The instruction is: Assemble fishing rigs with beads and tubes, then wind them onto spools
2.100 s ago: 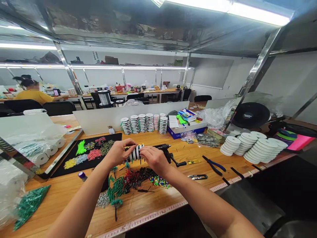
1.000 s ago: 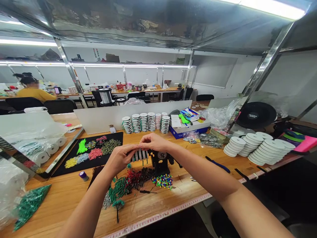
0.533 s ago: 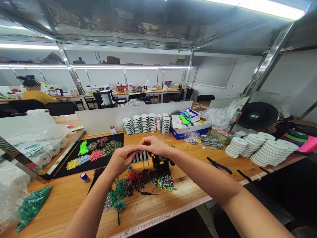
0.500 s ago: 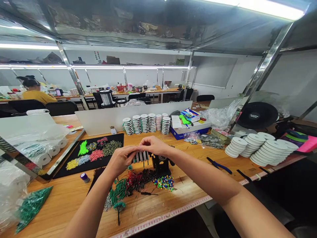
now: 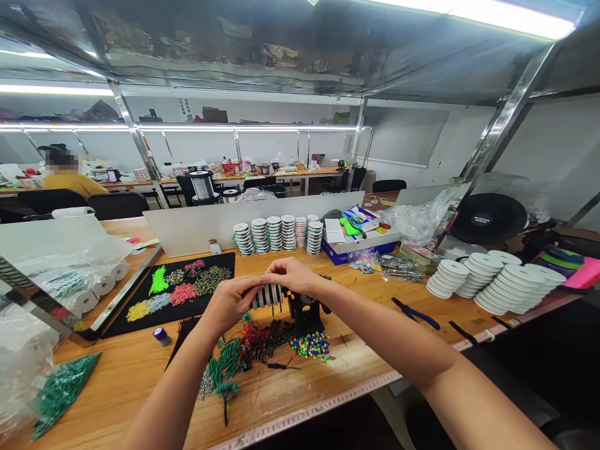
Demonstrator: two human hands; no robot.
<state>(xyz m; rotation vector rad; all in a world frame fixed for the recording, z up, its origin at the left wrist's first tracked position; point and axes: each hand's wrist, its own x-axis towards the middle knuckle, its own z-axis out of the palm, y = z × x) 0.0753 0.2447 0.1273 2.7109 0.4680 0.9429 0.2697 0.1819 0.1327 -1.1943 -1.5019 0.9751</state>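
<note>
A row of thin white spools (image 5: 268,296) sits side by side on a small black hand-crank device (image 5: 307,312), above the bench. My left hand (image 5: 234,297) is closed at the left end of the row, fingers resting on top of the spools. My right hand (image 5: 293,275) arches over the right end, thumb and fingers pinched close to the left fingertips. Whatever the pinch holds is too small to make out. Below lie a pile of green tubular pieces (image 5: 229,357), red and black small parts (image 5: 265,342) and multicoloured beads (image 5: 312,345).
Wound spools (image 5: 274,232) stand stacked at the back; white spools (image 5: 504,287) are piled at right near blue-handled pliers (image 5: 417,314). A black mat (image 5: 140,284) holds coloured bead heaps. A green-filled bag (image 5: 65,394) lies at left. A person (image 5: 72,178) sits far left.
Both hands stay in nearly the same place over the spools. The view shifts very slightly, and the far person's head has turned or moved a little.
</note>
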